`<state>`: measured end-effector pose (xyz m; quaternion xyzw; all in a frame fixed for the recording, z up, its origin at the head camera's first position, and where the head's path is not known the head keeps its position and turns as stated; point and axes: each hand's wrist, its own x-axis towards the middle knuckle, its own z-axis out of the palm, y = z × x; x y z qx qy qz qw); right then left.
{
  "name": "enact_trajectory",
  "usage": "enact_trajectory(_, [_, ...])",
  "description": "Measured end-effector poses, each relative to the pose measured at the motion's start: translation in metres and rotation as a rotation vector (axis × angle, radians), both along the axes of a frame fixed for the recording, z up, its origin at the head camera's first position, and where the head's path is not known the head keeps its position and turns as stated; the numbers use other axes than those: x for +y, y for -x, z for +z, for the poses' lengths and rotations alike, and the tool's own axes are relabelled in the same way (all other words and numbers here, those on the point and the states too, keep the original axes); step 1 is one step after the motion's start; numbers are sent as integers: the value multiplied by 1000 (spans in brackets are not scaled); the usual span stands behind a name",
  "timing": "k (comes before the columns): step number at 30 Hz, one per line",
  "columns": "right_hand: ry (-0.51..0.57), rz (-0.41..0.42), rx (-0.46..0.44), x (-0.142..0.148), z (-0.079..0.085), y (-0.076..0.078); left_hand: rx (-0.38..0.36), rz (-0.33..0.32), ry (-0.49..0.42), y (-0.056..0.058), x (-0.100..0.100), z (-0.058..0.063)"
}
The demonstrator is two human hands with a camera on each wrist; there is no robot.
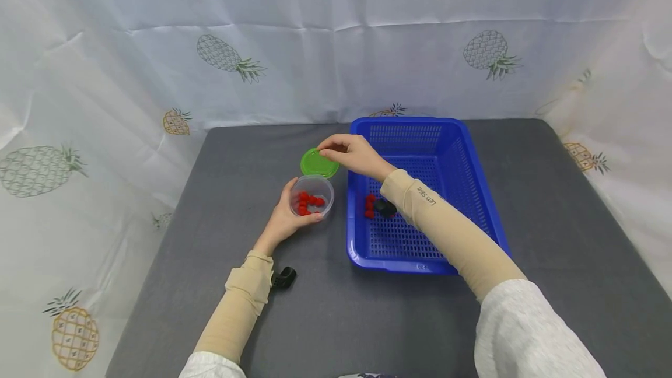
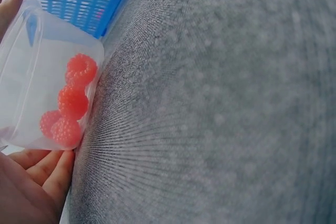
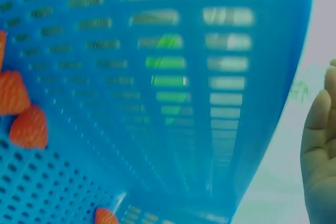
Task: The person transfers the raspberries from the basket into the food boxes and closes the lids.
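My left hand grips a small clear plastic tub, thumb on the near side and fingers round the left. Several red raspberries lie inside; the left wrist view shows them through the wall. Just beyond the tub is a round green lid. Thumb and index fingertips of my right hand come together at the lid's far edge in the head view; I cannot tell whether they pinch it. In the right wrist view this hand is cut off, and the lid shows low through the basket slots.
A blue slotted basket stands right of the tub, my right forearm crossing over it. Red raspberries lie at its left side, partly hidden by the black wrist camera. A pineapple-print curtain hangs behind the grey table.
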<state>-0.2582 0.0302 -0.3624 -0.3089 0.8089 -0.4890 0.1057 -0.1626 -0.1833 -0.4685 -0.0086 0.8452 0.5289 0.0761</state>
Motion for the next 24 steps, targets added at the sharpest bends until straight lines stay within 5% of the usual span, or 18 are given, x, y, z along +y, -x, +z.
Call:
enact_trajectory(10, [198, -158, -156, 37, 3, 6, 18, -13, -40, 0, 0, 1])
enact_trajectory(24, [242, -383, -207, 66, -37, 29, 31, -17, -37, -1, -1, -1])
